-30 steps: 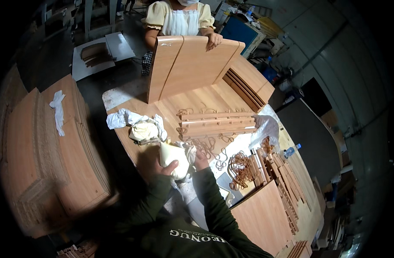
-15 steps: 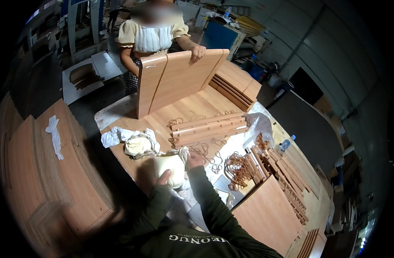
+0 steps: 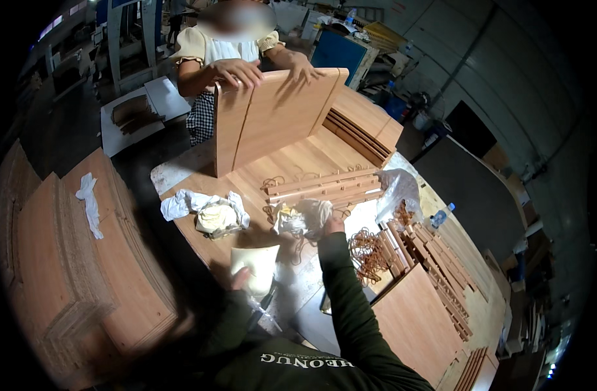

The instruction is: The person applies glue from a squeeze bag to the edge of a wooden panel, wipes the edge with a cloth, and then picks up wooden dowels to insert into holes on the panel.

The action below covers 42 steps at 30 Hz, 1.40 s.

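My left hand [image 3: 241,278] is wrapped round the side of a smooth cream-coloured tub-shaped thing [image 3: 258,264] near the table's front edge; its exact kind is unclear. My right hand [image 3: 334,226] grips a crumpled white cloth [image 3: 308,218] with yellowish patches, slightly blurred, held out over the table. Left of that cloth, a pale cream lump [image 3: 216,218] lies in a clear wrapping, with a white rag [image 3: 181,203] behind it. Thin grooved wooden strips [image 3: 331,184] and loose brown cords [image 3: 367,255] lie beyond and beside my right hand.
Across the table, another person has both hands on the top edge of an upright wooden panel [image 3: 279,117]. Stacked boards [image 3: 357,130] stand behind it. To the right are a clear plastic bag [image 3: 399,192], a bottle [image 3: 440,216] and more strips. Big curved boards [image 3: 119,241] stand at left.
My right hand has moved right and away from the cream tub-shaped thing, carrying the crumpled white cloth. The other person's second hand has come up onto the panel's top edge.
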{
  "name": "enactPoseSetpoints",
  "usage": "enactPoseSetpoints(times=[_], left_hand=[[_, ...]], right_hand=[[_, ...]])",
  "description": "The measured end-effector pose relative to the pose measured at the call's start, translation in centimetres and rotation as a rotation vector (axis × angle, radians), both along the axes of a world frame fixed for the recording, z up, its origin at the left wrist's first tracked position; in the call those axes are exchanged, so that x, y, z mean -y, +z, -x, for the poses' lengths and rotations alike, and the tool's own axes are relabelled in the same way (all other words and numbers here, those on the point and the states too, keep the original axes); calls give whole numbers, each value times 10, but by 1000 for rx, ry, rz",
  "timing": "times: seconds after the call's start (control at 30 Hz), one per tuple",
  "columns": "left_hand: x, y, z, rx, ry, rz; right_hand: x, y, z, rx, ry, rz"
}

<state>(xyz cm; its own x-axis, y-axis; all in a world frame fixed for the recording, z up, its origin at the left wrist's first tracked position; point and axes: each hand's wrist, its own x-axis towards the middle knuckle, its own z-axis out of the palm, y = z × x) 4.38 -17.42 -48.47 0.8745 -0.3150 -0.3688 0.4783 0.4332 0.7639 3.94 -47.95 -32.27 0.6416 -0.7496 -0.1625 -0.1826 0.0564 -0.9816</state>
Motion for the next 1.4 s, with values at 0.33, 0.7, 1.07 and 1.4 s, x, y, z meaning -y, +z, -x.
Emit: enactPoseSetpoints(times=[0.33,0.7,1.07,1.4], left_hand=[[9,185,11,-138,4,511],[17,169,11,-20,-4,342],[18,128,-4,239,61,8],[32,177,15,442,109,94]], right_hand=[[-57,44,3,172,741,555],[-82,40,-21,104,852,67],[-127,30,31,395,449,-474],[-138,55,39,111,262,488]])
